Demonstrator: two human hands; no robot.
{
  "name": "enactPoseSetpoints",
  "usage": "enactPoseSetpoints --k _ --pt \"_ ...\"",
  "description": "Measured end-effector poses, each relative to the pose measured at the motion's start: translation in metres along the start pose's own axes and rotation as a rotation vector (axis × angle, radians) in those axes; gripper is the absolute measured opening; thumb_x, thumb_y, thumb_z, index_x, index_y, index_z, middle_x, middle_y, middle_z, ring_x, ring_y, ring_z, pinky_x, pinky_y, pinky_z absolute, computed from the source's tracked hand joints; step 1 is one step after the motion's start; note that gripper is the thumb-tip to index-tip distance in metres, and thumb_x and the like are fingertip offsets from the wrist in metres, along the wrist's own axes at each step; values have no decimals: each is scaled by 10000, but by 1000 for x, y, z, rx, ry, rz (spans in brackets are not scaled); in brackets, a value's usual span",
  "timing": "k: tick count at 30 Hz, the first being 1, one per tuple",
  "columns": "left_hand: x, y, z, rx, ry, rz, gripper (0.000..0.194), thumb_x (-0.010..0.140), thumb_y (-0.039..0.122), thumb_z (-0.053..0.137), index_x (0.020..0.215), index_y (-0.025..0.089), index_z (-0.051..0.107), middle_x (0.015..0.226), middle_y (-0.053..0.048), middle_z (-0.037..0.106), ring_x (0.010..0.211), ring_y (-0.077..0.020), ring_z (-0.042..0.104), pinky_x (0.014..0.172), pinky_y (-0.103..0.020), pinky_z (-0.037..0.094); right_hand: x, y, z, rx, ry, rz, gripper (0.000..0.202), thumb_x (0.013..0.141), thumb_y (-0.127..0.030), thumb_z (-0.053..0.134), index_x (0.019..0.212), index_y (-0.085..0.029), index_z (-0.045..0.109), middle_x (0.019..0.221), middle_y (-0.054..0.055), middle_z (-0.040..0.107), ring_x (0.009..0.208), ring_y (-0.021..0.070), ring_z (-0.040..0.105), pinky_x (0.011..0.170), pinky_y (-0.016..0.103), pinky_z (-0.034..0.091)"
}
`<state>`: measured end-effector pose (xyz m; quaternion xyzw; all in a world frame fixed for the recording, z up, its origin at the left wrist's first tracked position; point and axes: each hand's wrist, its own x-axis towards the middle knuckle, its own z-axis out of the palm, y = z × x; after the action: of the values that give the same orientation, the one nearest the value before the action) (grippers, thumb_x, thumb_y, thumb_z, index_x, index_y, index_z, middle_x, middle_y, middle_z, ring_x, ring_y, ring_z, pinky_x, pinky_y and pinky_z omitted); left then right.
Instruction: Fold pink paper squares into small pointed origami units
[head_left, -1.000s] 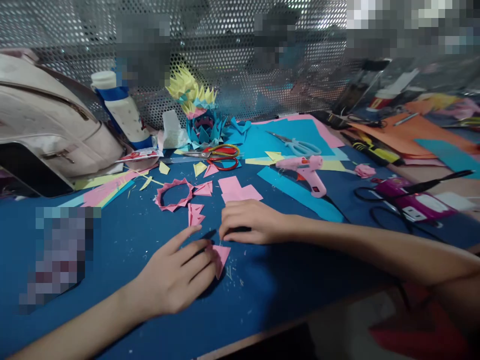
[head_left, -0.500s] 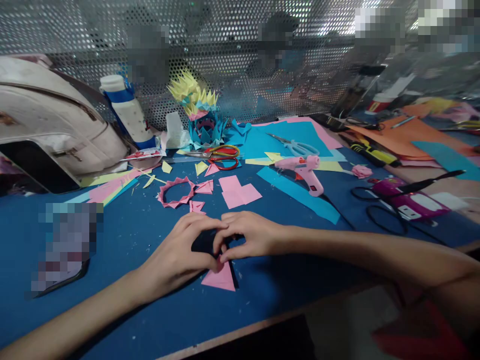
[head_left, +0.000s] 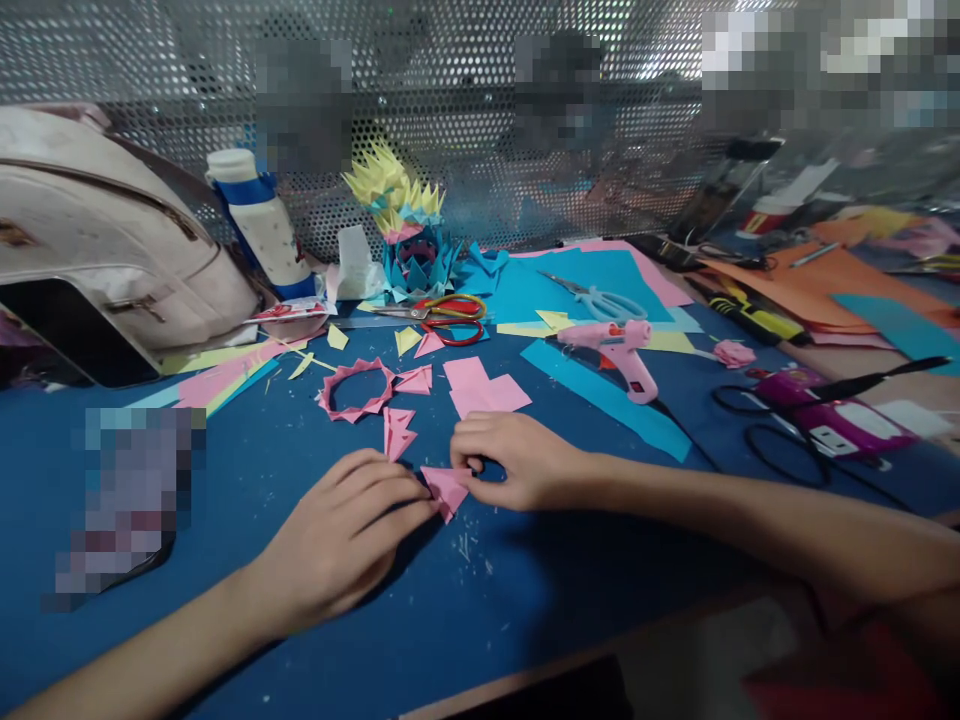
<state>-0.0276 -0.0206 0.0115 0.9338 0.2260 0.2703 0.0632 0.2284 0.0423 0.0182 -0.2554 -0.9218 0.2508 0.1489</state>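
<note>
Between my two hands is a small folded pink paper triangle, just above the blue table. My left hand pinches its left edge, with the fingers bent over and the thumb mostly hidden. At its right corner, my right hand grips it between thumb and curled fingers. Just beyond my left fingertips lies another folded pink paper piece. A ring of pointed pink folded paper sits farther back, with a small pink piece beside it. Square pink sheets lie behind my right hand.
A pink glue gun rests on blue paper, its cord trailing right towards a purple power strip. Red-handled scissors, light-blue scissors and a yellow-and-blue paper model stand behind. At left are a backpack, bottle and phone.
The pink triangle has been turned and raised from its earlier place nearer the table's front edge. My left hand has drawn back leftwards, and a folded pink piece behind it shows more fully.
</note>
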Motion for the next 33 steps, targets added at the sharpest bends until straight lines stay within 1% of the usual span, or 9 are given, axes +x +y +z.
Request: enactPoseSetpoints --k 3,5,7,10,14,20,23,27,33 --pt "-1 5 6 157 -72 55 352 1013 157 451 1338 105 575 1262 -99 669 1165 -247 586 1142 -443 323 0 2 -1 -36 -9 18 54 810 -163 599 773 -164 559 760 -18 545 719 117 486 655 245 329" --pt "-1 6 10 213 -125 69 373 1039 236 430 1357 89 560 1295 -103 655 1184 -259 588 1141 -451 340 0 2 -1 -47 -8 20 54 807 -161 608 782 -164 560 774 -19 550 727 116 490 662 246 332" --pt "-1 7 12 210 -158 57 399 1056 285 399 1367 84 548 1312 -106 644 1201 -261 587 1135 -459 362 0 2 1 -56 8 12 53 814 -158 604 789 -165 558 779 -17 552 727 117 489 669 249 334" --pt "-1 6 11 210 -172 44 406 1066 297 382 1368 79 543 1312 -110 643 1208 -253 585 1136 -455 369 -1 4 4 -77 42 -11 58 839 -166 589 796 -170 551 779 -9 553 728 124 483 677 256 337" --pt "-1 6 10 235 -173 28 410 1068 313 385 1365 82 548 1302 -109 643 1213 -251 573 1143 -442 336 -1 7 7 -109 69 -39 76 865 -178 576 798 -177 541 780 -4 558 730 131 474 683 262 332" --pt "0 6 8 266 -178 -39 434 1075 407 346 1347 157 573 1311 -84 624 1238 -260 535 1188 -462 183 -1 9 8 -122 78 -50 99 874 -191 569 791 -186 516 782 -7 560 729 132 472 678 262 323" --pt "3 3 4 305 -207 -19 438 1068 440 350 1316 175 595 1287 -94 626 1215 -275 539 1185 -477 145 -1 10 9 -133 84 -53 98 872 -199 564 791 -190 509 777 -8 557 730 135 469 680 263 323" --pt "6 -1 -3 314 -227 15 425 1066 429 353 1291 175 608 1218 -100 642 1174 -271 553 1190 -475 93 -1 11 9 -148 87 -58 99 884 -215 554 796 -191 515 777 -6 556 729 138 467 675 265 321" --pt "5 -3 -2 285 -217 31 410 1064 391 373 1322 159 592 1215 -97 643 1172 -259 552 1213 -461 73 -1 11 10 -189 101 -81 93 883 -209 553 797 -187 522 768 -2 549 724 143 460 672 269 321"
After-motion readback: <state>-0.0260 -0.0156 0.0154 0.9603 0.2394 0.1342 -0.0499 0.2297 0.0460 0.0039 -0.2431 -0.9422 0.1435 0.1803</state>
